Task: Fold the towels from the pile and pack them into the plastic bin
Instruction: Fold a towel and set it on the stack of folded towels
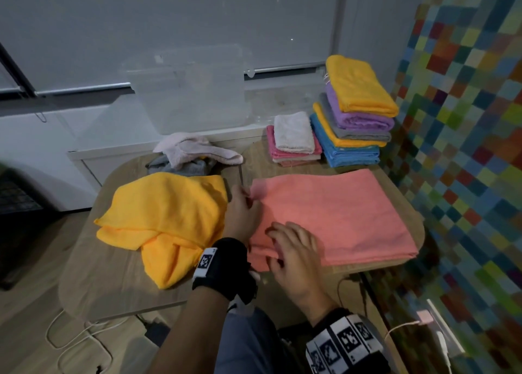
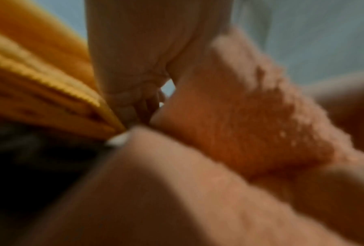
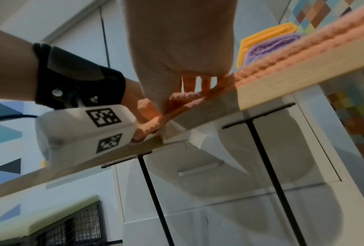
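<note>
The salmon towel (image 1: 339, 215) lies flat on the right half of the table (image 1: 118, 283), its long axis running left to right along the near edge, with one short end at the table's middle. The left hand (image 1: 243, 212) pinches that end's far corner; the right hand (image 1: 293, 249) lays bent fingers on its near corner, grip unclear. To fold well, I judge, lift both corners together and match them to the right end.

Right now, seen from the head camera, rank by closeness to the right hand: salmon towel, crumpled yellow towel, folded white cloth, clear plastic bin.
1. Flat salmon-pink towel: under the right hand.
2. Crumpled yellow towel: to the left.
3. Folded white cloth: farther back, centre-right.
4. Clear plastic bin: far back, left.
</note>
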`<state>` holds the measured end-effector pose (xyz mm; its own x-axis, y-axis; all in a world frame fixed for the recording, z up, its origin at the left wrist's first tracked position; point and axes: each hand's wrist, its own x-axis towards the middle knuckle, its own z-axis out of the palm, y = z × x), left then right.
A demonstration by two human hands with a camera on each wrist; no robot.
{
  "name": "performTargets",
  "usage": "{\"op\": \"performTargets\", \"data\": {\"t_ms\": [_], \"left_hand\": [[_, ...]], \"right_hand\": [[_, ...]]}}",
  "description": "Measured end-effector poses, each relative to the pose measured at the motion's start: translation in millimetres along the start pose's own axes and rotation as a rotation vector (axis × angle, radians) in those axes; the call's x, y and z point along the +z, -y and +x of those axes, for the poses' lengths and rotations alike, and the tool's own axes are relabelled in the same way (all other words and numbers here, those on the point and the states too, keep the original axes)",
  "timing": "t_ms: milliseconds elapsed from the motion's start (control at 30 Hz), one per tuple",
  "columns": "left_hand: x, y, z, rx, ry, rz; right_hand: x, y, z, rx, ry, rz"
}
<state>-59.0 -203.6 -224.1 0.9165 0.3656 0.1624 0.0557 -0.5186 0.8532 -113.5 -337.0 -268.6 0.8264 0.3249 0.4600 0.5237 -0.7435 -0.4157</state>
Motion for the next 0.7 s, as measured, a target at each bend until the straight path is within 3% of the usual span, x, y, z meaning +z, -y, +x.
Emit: {"op": "performTargets", "data": {"t_ms": [100, 200, 267, 433, 600, 700], "left_hand": [[1, 19, 0, -0.003, 0.138, -0.156], [-2, 16, 1, 0.070, 0.341, -0.086], [-4, 13, 5, 0.056, 0.401, -0.069], [-8, 14, 9, -0.012, 0.264, -0.135], [-8, 17, 8, 0.026, 0.204, -0.084], [-10, 17, 9, 0.147, 0.176, 0.065]], "right_hand": [[10, -8, -6, -0.061, 0.000, -0.053], [12, -11, -10, -0.162, -0.023, 0.010], [11, -12, -12, -0.191, -0.059, 0.037], [9, -9, -13, -0.216, -0.118, 0.066], [11, -8, -19, -0.258, 0.170, -0.139], [4, -6, -19, -0.203, 0.139, 0.018]]}}
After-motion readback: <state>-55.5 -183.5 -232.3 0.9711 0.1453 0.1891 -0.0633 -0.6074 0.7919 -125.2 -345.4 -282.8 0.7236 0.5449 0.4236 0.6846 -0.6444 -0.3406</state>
